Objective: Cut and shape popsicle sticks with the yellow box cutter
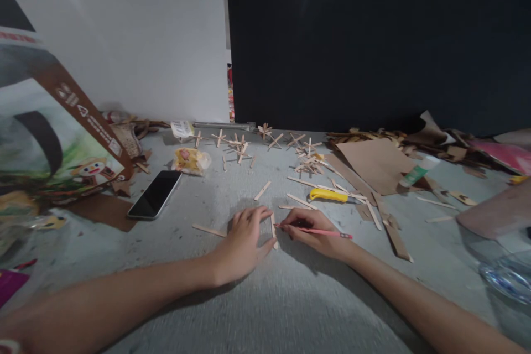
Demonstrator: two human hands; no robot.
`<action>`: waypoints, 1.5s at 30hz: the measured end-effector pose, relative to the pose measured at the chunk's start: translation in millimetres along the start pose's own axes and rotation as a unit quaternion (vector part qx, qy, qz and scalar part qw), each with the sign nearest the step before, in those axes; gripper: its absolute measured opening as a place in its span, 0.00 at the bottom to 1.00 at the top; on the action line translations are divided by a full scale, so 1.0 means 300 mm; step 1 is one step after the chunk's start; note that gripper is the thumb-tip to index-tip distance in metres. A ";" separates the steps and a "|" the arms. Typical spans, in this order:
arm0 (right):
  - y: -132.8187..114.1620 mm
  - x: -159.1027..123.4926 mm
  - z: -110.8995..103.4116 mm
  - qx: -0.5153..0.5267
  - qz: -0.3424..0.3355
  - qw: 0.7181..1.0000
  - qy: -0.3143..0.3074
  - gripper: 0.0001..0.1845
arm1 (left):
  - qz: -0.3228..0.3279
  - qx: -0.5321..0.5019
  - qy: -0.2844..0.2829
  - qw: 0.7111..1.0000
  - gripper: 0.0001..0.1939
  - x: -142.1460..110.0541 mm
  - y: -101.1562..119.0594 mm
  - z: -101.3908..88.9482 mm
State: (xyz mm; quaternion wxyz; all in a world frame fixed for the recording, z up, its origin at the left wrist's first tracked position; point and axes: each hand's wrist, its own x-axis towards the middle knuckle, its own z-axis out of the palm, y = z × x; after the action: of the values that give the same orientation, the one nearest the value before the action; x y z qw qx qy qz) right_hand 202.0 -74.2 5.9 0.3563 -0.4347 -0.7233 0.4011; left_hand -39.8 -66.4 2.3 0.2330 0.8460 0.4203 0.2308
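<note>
My right hand (309, 229) grips a pink pencil (327, 232), its tip down by a short wooden craft stick (274, 227). With thumb and fingertips, my left hand (248, 235) holds that stick near its two ends against the grey tabletop. Another craft stick (207, 229) lies partly beneath my left hand, and a short stick piece (262, 191) rests just beyond it. Past my right hand is a yellow utility knife (328, 195) among several loose sticks.
Crossed stick pieces (240, 149) stand along the back. A phone (155, 194) and a snack packet (191, 161) lie left, beside a large printed bag (58, 133). To the right are cardboard (373, 163), a glue stick (418, 171) and a clear plastic container (508, 276).
</note>
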 end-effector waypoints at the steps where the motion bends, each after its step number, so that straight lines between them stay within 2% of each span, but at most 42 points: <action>1: 0.001 0.000 0.000 -0.002 -0.001 1.000 0.001 0.14 | -0.003 0.001 -0.002 1.000 0.28 0.000 0.001 -0.001; 10: 0.007 0.000 -0.001 -0.021 -0.006 1.000 0.006 0.14 | -0.001 -0.007 -0.006 1.000 0.27 -0.003 0.003 -0.008; 19: 0.005 0.000 0.000 -0.016 -0.004 1.000 0.006 0.15 | 0.006 -0.003 -0.011 1.000 0.23 -0.003 0.018 -0.020; 26: 0.006 -0.001 -0.002 -0.016 0.004 1.000 0.003 0.16 | 0.002 0.002 -0.015 1.000 0.25 -0.002 0.019 -0.018; 34: 0.007 -0.002 -0.002 -0.020 0.000 1.000 0.004 0.17 | -0.024 0.004 -0.036 0.999 0.33 -0.001 0.017 -0.015; 45: 0.003 -0.002 -0.004 -0.021 -0.001 1.000 0.004 0.17 | -0.029 -0.005 -0.033 0.999 0.34 0.003 0.021 -0.014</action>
State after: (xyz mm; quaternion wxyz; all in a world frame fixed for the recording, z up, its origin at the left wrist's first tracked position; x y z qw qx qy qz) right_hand 203.4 -74.2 5.6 0.3501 -0.4435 -0.7305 0.3836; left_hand -38.1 -68.2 9.3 0.2574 0.8395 0.4356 0.1981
